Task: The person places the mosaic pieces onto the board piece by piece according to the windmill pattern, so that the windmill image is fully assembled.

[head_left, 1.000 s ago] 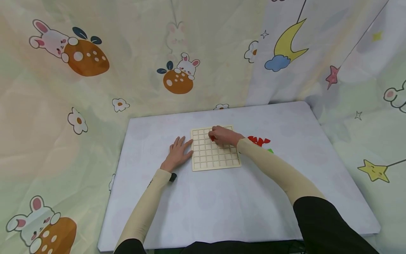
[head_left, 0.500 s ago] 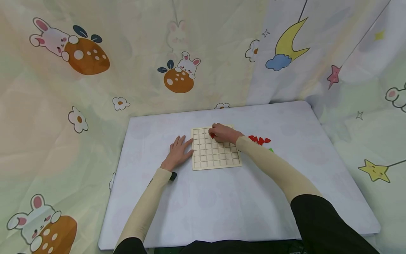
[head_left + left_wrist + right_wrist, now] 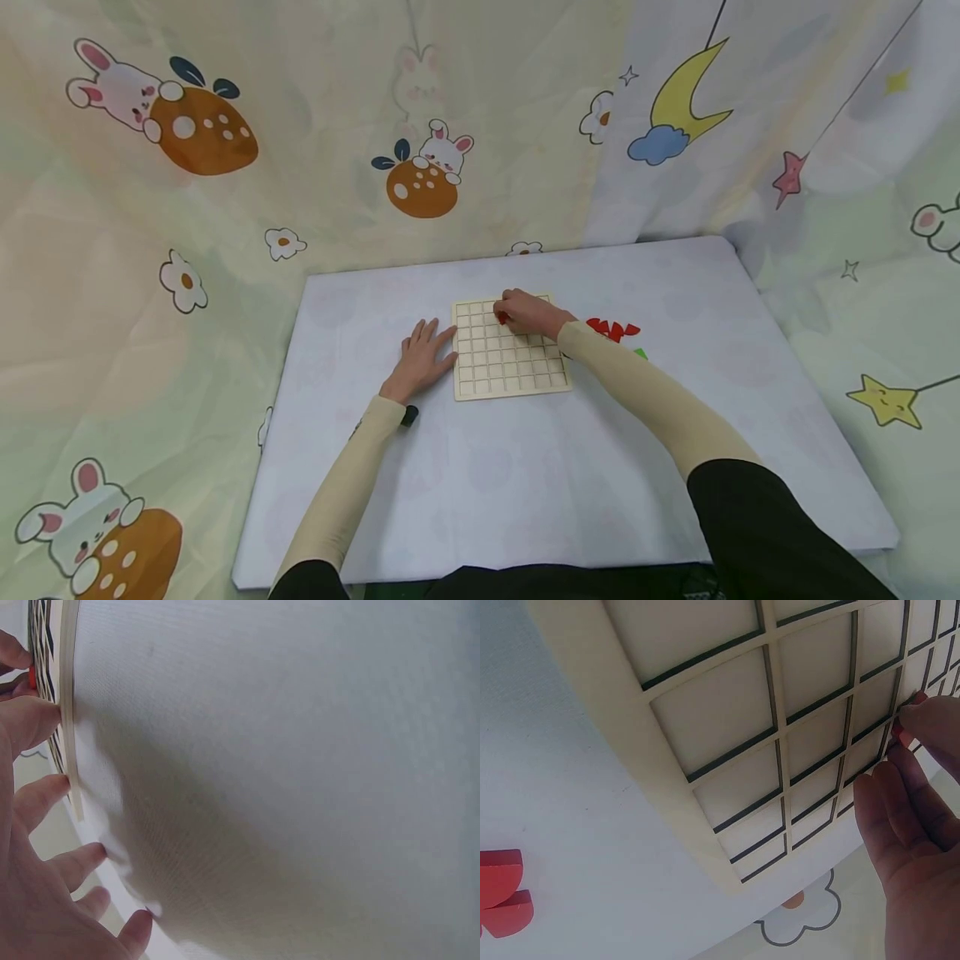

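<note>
A pale wooden board (image 3: 510,367) divided into a grid of square cells lies on the white table. My right hand (image 3: 528,314) is over its far part and pinches a small red piece (image 3: 901,733) between thumb and fingertips, low at the cells. Part of that piece is hidden by the fingers. My left hand (image 3: 416,362) lies spread at the board's left side. Its thumb and forefinger touch the board's edge, and the other fingers rest on the table, as the left wrist view shows.
Several loose red pieces (image 3: 617,332) with a rounded side lie right of the board, partly behind the right forearm. A green piece (image 3: 641,354) shows beside the sleeve. A patterned cloth (image 3: 330,167) hangs behind the white table (image 3: 480,492).
My right hand has shifted slightly toward the board's far edge, still pinching the red piece. The left hand stays at the board's left edge.
</note>
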The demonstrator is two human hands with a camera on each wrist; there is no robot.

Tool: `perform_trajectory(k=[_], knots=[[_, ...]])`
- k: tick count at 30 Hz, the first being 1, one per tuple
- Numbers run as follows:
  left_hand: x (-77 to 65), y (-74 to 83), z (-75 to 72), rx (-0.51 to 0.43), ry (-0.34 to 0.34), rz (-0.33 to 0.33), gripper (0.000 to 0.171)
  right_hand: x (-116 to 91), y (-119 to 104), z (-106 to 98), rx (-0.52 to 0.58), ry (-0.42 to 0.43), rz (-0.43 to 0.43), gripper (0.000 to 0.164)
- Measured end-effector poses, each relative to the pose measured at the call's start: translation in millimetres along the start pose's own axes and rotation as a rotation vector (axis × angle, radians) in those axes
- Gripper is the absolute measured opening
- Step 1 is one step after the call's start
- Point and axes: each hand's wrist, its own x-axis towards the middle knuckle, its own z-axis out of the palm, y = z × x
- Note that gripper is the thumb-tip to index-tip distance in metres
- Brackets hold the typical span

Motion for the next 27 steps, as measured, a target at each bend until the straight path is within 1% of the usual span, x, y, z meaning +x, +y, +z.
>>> perform_trajectory(k=[3, 9, 13, 18, 22, 27], knots=[[0.5, -0.6, -0.3, 0.002, 0.001, -0.003, 0.06, 0.3, 0.6, -0.5, -0.005, 0.015, -0.014, 0.015], [0.5, -1.6, 0.5, 0.011, -0.006, -0.009, 0.061, -0.8, 2.3, -1.7, -0.023, -0.001, -0.033, 0.018], [0.4, -1.3, 1.1, 0.01, -0.003, -0.01, 0.061, -1.4, 3.0, -2.4, -0.009, -0.005, -0.05, 0.018], [0.7, -0.8, 1.3, 0.008, 0.005, -0.006, 0.061, -0.8, 4.1, -1.2, 0.009, -0.006, -0.024, 0.018], [1.2, -0.4, 1.0, 0.007, 0.002, -0.004, 0.061, 0.2, 4.3, -0.2, 0.038, -0.004, 0.009, 0.018], [1.6, 0.1, 1.1, 0.013, -0.004, -0.012, 0.061, 1.1, 5.1, 0.4, 0.075, 0.0, 0.028, 0.017]])
